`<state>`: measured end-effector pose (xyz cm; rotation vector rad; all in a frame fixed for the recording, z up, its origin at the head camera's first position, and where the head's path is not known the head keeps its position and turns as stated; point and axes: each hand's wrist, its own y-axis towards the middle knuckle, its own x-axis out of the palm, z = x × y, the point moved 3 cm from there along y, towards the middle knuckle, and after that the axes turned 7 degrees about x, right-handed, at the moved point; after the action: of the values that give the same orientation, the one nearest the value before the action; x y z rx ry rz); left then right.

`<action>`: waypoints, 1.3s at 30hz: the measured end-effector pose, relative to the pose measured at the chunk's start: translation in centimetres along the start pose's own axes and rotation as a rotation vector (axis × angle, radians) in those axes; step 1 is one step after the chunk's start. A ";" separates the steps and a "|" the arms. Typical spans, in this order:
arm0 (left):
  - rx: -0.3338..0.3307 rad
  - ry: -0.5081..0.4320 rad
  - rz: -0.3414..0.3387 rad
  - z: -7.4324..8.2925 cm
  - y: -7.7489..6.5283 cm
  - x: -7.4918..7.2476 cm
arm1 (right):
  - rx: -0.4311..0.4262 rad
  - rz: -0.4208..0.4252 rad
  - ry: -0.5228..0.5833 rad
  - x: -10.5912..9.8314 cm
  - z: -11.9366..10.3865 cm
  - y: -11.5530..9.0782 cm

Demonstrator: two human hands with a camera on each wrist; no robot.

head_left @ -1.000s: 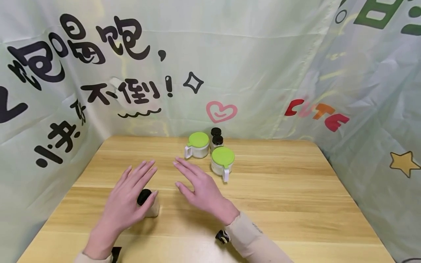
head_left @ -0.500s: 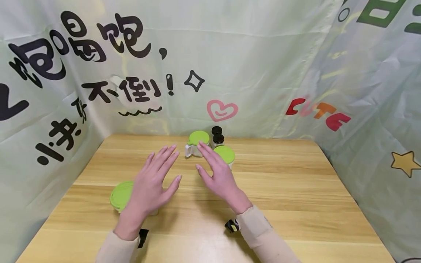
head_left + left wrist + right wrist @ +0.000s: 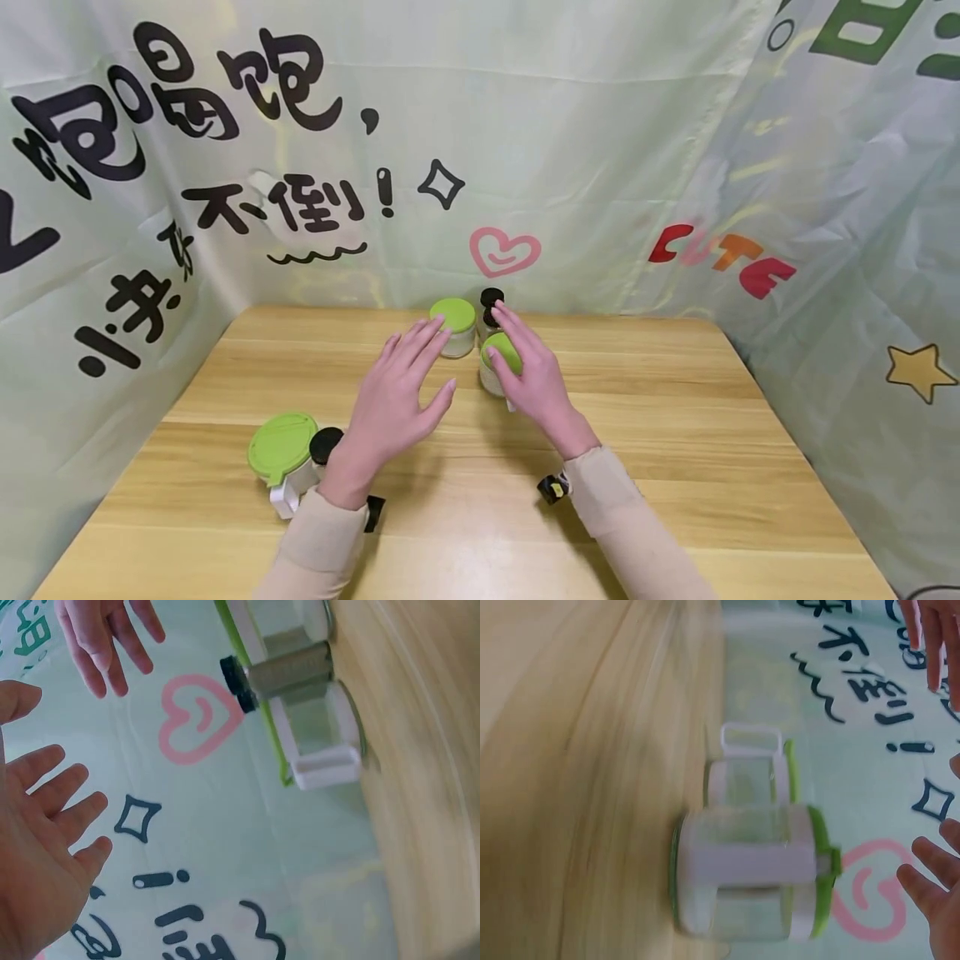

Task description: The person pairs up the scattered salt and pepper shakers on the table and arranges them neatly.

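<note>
My left hand (image 3: 397, 404) hovers over the middle of the table, fingers straight and thumb apart, holding nothing. To its right, my right hand (image 3: 538, 379) is also raised with extended fingers, partly covering a green-lidded jar (image 3: 492, 382) in the head view. Behind stands another jar with a green lid (image 3: 452, 317), and two black-capped shakers (image 3: 492, 297) stand close by. In the left wrist view one shaker (image 3: 289, 673) appears between the two jars. The right wrist view shows a white-handled jar (image 3: 754, 862) below my right fingers. Neither hand visibly touches anything.
At the left of the wooden table (image 3: 675, 467) stand one more green-lidded jar (image 3: 282, 450) and a black-capped shaker (image 3: 326, 445), partly behind my left wrist. A printed cloth (image 3: 585, 167) hangs along the back and sides.
Both hands have moved right and slightly forward over the table, fingers still extended. The left-side jar and shaker, earlier covered by my left hand, now show. The jars appear unmoved.
</note>
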<state>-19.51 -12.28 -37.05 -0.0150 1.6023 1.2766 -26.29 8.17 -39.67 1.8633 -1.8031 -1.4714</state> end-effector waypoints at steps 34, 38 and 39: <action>-0.010 -0.051 -0.427 -0.1 2.6 9.8 | 0.079 -0.441 -0.013 0.5 10.4 5.1; 0.004 -0.057 -0.450 0.1 3.0 10.4 | 0.063 -0.470 -0.003 0.7 10.6 5.5; 0.012 -0.055 -0.452 0.2 3.1 10.6 | 0.051 -0.474 -0.003 0.7 10.7 5.6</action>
<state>-25.97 -5.05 -42.27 -0.3151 1.4535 0.9073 -37.80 11.36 -41.51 2.4357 -1.4721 -1.5708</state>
